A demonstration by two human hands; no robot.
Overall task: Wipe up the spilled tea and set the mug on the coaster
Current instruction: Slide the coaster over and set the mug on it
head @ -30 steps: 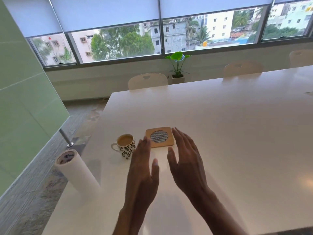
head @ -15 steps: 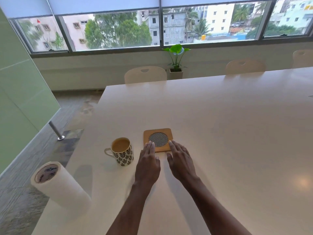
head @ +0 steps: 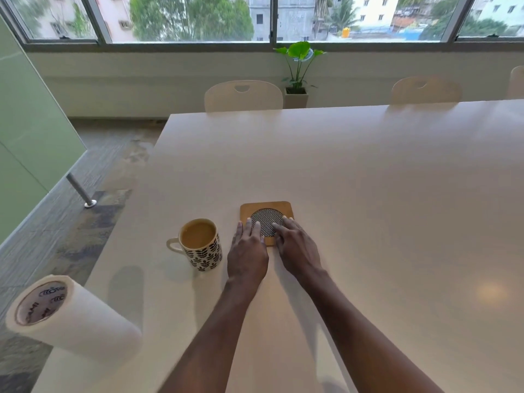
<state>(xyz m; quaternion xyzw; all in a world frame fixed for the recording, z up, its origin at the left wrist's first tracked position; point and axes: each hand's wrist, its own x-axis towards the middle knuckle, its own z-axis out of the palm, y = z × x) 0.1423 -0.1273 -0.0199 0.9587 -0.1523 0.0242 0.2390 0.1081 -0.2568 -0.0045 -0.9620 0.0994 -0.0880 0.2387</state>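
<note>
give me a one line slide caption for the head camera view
Both hands, left and right, rest open at the wooden coaster, with a full leaf-patterned mug and paper towel roll alongside.

An office meeting room: a long white surface [head: 368, 171], matching chairs [head: 243, 95] along the top, wide windows [head: 187, 18] facing city buildings.

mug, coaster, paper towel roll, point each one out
mug [head: 204, 255]: head view, on its leaf-patterned side wall.
coaster [head: 265, 206]: head view, on its bare wooden far edge.
paper towel roll [head: 93, 324]: head view, on its white paper side.
</note>
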